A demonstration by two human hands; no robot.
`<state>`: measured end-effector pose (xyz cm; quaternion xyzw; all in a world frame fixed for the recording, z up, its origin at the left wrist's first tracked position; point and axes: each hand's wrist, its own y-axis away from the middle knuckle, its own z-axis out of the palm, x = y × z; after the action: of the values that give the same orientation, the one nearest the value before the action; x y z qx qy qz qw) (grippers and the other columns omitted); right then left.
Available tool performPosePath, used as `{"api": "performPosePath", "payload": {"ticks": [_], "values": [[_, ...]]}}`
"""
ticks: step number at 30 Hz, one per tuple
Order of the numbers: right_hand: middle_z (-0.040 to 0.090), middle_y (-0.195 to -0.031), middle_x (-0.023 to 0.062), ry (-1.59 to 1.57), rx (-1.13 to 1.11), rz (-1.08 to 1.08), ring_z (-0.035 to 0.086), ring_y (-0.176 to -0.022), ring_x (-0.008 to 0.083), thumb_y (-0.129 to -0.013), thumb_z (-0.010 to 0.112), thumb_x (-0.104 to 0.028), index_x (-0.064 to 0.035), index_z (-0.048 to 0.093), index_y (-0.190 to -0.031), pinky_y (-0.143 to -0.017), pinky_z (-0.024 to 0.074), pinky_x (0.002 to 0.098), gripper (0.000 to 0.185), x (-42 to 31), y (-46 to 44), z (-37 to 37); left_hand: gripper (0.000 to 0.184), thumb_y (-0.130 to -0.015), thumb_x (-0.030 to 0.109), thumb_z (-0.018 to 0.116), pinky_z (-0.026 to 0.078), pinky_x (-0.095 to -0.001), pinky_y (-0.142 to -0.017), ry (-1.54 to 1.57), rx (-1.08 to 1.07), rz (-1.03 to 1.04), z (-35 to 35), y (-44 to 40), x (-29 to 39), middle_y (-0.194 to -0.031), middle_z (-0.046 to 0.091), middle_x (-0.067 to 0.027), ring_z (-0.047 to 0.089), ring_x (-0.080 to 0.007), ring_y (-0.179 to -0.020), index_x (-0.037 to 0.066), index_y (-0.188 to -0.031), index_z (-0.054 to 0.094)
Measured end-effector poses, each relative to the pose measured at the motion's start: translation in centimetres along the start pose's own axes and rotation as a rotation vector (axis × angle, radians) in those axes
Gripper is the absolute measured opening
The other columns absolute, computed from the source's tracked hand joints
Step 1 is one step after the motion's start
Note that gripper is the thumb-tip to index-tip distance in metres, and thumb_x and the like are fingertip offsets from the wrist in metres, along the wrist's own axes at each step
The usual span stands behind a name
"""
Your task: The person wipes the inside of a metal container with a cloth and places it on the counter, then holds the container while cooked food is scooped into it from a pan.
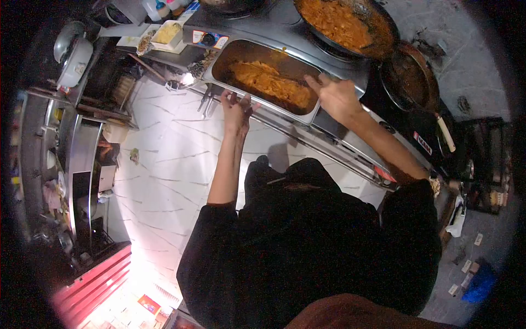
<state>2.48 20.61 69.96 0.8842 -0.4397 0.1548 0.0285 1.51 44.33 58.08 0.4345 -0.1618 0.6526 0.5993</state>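
A rectangular steel food pan (222, 86) holds an orange-brown saucy food (268, 83) and sits at the stove's front edge, slightly slanted in view. My right hand (337, 98) grips the rim at its right end, the index finger reaching over the edge. Below the near left side, my left hand (236, 112) has its fingers raised and bent against the pan's near wall; part of its grip is hidden. A wok (392, 33) of similar orange food rests on the burner behind, to the right.
Another dark pan (411, 82) with a pale handle lies at the right. A white tub of yellow food (167, 34) stands at the back left, near a stove knob (207, 39). Tiled floor (175, 148) and a shelf unit (82, 159) lie left.
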Motion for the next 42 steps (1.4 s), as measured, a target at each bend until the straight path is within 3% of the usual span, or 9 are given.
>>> {"api": "performPosePath", "payload": {"ticks": [6, 9, 14, 20, 23, 29, 35, 38, 42], "values": [[0.058, -0.079, 0.0084, 0.029, 0.047, 0.031, 0.06, -0.065, 0.0237, -0.071, 0.056, -0.01, -0.0139, 0.05, -0.12, -0.053, 0.0492, 0.0346, 0.05, 1.8, 1.5, -4.6, 0.046, -0.082, -0.006, 0.043, 0.053, -0.0445, -0.072, -0.021, 0.019, 0.006, 0.6, 0.5, 0.4, -0.111, 0.034, -0.0061, 0.048, -0.0214, -0.087, 0.02, -0.115, 0.026], [0.058, -0.078, 0.0085, -0.003, -0.026, -0.003, 0.06, -0.065, 0.0234, -0.07, 0.056, -0.01, -0.0134, 0.052, -0.118, -0.054, 0.0489, 0.0349, 0.048, 2.1, 2.8, -4.3, 0.056, -0.078, -0.014, 0.042, 0.055, -0.0419, -0.069, 0.034, 0.012, 0.009, 0.2, 0.1, 0.0, -0.125, 0.025, -0.0129, 0.047, -0.0238, -0.092, 0.015, -0.121, 0.021], [0.057, -0.077, 0.0074, 0.062, -0.264, 0.026, 0.06, -0.066, 0.0227, -0.068, 0.057, -0.01, -0.0128, 0.055, -0.115, -0.052, 0.0476, 0.0344, 0.047, 3.8, 5.9, -9.2, 0.054, -0.079, -0.013, 0.04, 0.055, -0.0415, -0.069, -0.008, 0.009, 0.008, 0.3, 0.1, 0.2, -0.119, 0.029, -0.0113, 0.047, -0.0212, -0.088, 0.015, -0.121, 0.021], [0.056, -0.079, 0.005, 0.077, -0.083, 0.018, 0.06, -0.07, 0.0204, -0.065, 0.059, -0.008, -0.0127, 0.053, -0.117, -0.053, 0.0475, 0.0333, 0.053, 4.6, 6.0, -10.1, 0.054, -0.078, -0.012, 0.041, 0.055, -0.0412, -0.069, -0.017, 0.012, 0.007, 0.1, 0.0, 0.0, -0.118, 0.03, -0.01, 0.047, -0.0202, -0.087, 0.014, -0.121, 0.021], [0.056, -0.08, 0.0048, -0.048, -0.098, -0.007, 0.059, -0.069, 0.0197, -0.064, 0.058, -0.008, -0.0128, 0.052, -0.117, -0.054, 0.0473, 0.0326, 0.053, 3.5, 5.8, -8.4, 0.052, -0.078, -0.012, 0.043, 0.054, -0.044, -0.071, -0.008, 0.041, 0.006, 0.2, -0.1, 0.0, -0.115, 0.032, -0.0107, 0.048, -0.0216, -0.088, 0.015, -0.117, 0.024], [0.054, -0.077, 0.0054, 0.1, -0.313, -0.057, 0.057, -0.071, 0.0194, -0.063, 0.058, -0.008, -0.0124, 0.052, -0.119, -0.056, 0.0474, 0.0323, 0.056, 4.8, 7.6, -10.2, 0.048, -0.08, -0.011, 0.043, 0.053, -0.0463, -0.073, 0.037, 0.039, -0.011, -0.3, -0.3, -0.1, -0.116, 0.032, -0.0117, 0.049, -0.0232, -0.089, 0.016, -0.116, 0.026], [0.055, -0.079, 0.0053, 0.047, -0.081, -0.026, 0.058, -0.074, 0.0205, -0.066, 0.058, -0.012, -0.0131, 0.054, -0.117, -0.057, 0.0476, 0.0325, 0.052, 3.8, 7.0, -11.4, 0.05, -0.079, -0.011, 0.044, 0.055, -0.0424, -0.071, -0.027, 0.028, -0.013, 0.1, -0.1, 0.2, -0.116, 0.03, -0.01, 0.047, -0.0216, -0.089, 0.017, -0.115, 0.024], [0.055, -0.078, 0.0045, 0.221, -0.518, 0.055, 0.058, -0.073, 0.0194, -0.067, 0.057, -0.011, -0.0129, 0.055, -0.115, -0.057, 0.0472, 0.0333, 0.049, 4.6, 5.8, -8.0, 0.05, -0.079, -0.011, 0.044, 0.055, -0.0426, -0.071, -0.011, 0.0, -0.006, -0.2, -0.2, 0.1, -0.116, 0.03, -0.0097, 0.047, -0.0218, -0.089, 0.016, -0.115, 0.024], [0.056, -0.077, 0.0042, 0.2, -0.289, 0.106, 0.058, -0.072, 0.0196, -0.068, 0.059, -0.012, -0.014, 0.055, -0.115, -0.058, 0.0473, 0.0331, 0.047, 6.5, 5.7, -8.2, 0.05, -0.079, -0.011, 0.044, 0.054, -0.0429, -0.07, -0.002, 0.016, 0.005, -0.1, -0.2, -0.2, -0.117, 0.03, -0.0095, 0.047, -0.0219, -0.089, 0.015, -0.116, 0.024]]}}
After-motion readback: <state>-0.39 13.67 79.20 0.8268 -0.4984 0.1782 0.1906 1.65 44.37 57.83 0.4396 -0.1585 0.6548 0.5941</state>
